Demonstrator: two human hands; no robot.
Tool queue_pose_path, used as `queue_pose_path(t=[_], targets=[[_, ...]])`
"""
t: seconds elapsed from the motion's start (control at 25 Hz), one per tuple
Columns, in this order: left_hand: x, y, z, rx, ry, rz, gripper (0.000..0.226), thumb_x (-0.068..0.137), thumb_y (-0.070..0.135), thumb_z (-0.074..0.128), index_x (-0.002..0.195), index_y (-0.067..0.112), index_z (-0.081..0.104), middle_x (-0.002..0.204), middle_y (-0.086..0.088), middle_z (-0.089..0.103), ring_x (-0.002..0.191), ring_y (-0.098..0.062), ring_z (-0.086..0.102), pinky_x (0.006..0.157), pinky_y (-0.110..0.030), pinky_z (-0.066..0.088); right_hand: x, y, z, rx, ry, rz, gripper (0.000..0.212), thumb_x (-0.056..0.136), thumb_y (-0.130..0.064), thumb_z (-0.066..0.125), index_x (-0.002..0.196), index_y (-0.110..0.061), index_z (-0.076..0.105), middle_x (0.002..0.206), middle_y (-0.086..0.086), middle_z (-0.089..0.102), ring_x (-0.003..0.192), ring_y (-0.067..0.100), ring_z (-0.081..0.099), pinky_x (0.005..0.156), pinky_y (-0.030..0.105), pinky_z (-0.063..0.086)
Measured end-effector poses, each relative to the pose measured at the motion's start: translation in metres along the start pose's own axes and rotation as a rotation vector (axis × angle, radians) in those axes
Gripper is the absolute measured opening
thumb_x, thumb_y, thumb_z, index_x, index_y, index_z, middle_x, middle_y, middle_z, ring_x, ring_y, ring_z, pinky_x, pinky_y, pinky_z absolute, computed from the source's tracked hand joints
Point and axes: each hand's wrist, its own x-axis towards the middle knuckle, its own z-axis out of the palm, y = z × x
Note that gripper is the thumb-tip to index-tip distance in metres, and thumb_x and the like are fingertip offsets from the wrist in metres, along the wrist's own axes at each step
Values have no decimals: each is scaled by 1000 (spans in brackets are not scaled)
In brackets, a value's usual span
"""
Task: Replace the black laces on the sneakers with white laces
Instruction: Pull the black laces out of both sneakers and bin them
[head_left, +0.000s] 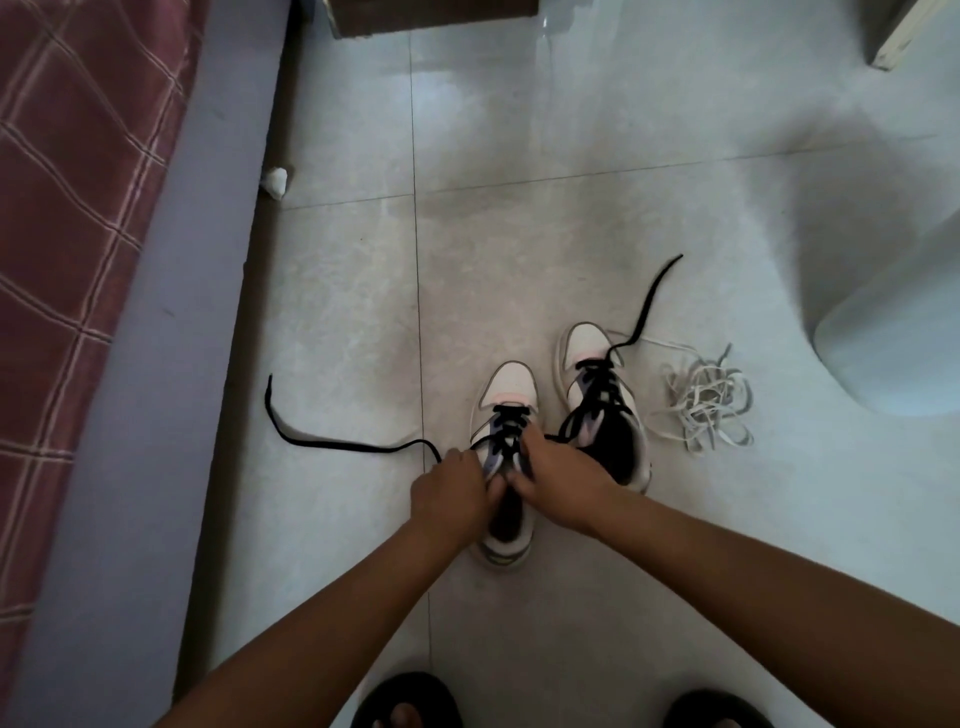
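A view from a person's head, looking down at a pale tiled floor (571, 156). Nearest, at 6 o'clock along the bottom edge, are two feet in black sandals (408, 699). Both bare forearms reach up from there toward the middle of the picture.

Just below centre, the left hand (452, 496) and right hand (563, 475) meet over the near sneaker (506, 400), a white shoe with its toe pointing to 12 o'clock. Both hands have their fingers curled at the shoe's upper eyelets, the left gripping the black lace (511, 423) on its side, the right gripping the lace on the other. The fingertips are hidden between the hands. The lower rows are still crossed in black. One loose end of this lace (332, 444) trails away across the floor toward 9 o'clock.

Just beside it, toward 2 o'clock, stands the second sneaker (587, 345), also laced in black, its free lace end (652, 293) running toward 1 o'clock.

At 3 o'clock from that shoe, the white laces (704, 402) lie in a loose tangle on the floor, apart from both hands.

Along the left side, from 7 to 11 o'clock, runs a bed edge with a red checked cover (67, 234). At the top, at 12 o'clock, is the base of dark wooden furniture (431, 15).
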Motion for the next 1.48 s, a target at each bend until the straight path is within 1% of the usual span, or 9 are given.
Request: queue_pose_path(t=[0.2, 0.44, 0.68, 0.76, 0.84, 0.96, 1.04, 1.24, 1.48], targets=[[11, 7, -8, -186, 45, 67, 32, 94, 32, 48, 117, 9, 49, 112, -9, 53, 98, -25, 56, 69, -28, 39, 10, -12, 3, -43, 101, 78, 34, 95, -25, 44, 122, -7, 34, 106, 16, 61, 93, 32, 61, 65, 34, 41], [6, -15, -18, -614, 45, 146, 30, 86, 14, 57, 103, 28, 37, 83, 7, 55, 64, -7, 50, 57, -22, 38, -2, 21, -15, -66, 126, -2, 28, 95, -17, 43, 122, -10, 43, 106, 14, 61, 96, 33, 58, 72, 39, 44], [-2, -12, -6, 23, 97, 294, 41, 93, 27, 48, 134, 31, 41, 138, 1, 38, 98, -23, 58, 68, -29, 45, -8, 19, -8, -430, 277, -253, 29, 68, -16, 78, 96, -15, 70, 86, 7, 64, 82, 26, 62, 56, 30, 50], [-2, -4, -6, 34, 118, 235, 38, 90, 30, 52, 127, 31, 46, 138, -2, 37, 104, -27, 53, 79, -32, 42, -8, 12, -8, -475, 321, -271, 33, 45, -15, 88, 74, -15, 72, 74, 8, 64, 68, 26, 63, 50, 27, 49], [-2, 4, -9, -113, 190, 177, 17, 86, 21, 56, 102, 25, 56, 121, -2, 43, 97, -25, 49, 77, -31, 38, -3, 7, -5, -477, 254, -226, 25, 61, -18, 81, 83, -14, 71, 95, 11, 61, 87, 28, 60, 68, 32, 48], [-3, 8, -9, -465, 198, 43, 21, 75, -2, 53, 71, 18, 49, 98, 2, 38, 84, -22, 49, 66, -34, 41, 6, 9, 3, -150, 95, -52, 23, 89, -16, 52, 110, -14, 62, 122, 11, 38, 113, 26, 34, 91, 27, 27], [-4, 10, -7, -515, 179, 9, 23, 78, -5, 52, 82, 18, 53, 103, 1, 38, 86, -22, 51, 69, -36, 47, 7, 7, 3, 113, 46, 29, 21, 92, -14, 50, 109, -10, 61, 123, 12, 34, 114, 26, 31, 92, 22, 24], [0, 12, -6, -274, 95, 79, 25, 85, 5, 51, 108, 14, 61, 113, -6, 39, 98, -24, 46, 72, -34, 43, 0, 1, -8, 650, 89, 83, 36, 82, 12, 50, 61, -16, 42, 76, 10, 43, 77, 17, 43, 64, 23, 35], [-5, -2, -62, -1397, -79, -52, 30, 79, -11, 56, 69, 15, 47, 75, 0, 58, 74, -2, 60, 72, -23, 47, -11, 15, -54, 1425, 272, 272, 27, 83, 2, 56, 64, -17, 51, 55, -3, 52, 55, 8, 47, 54, 21, 34]])
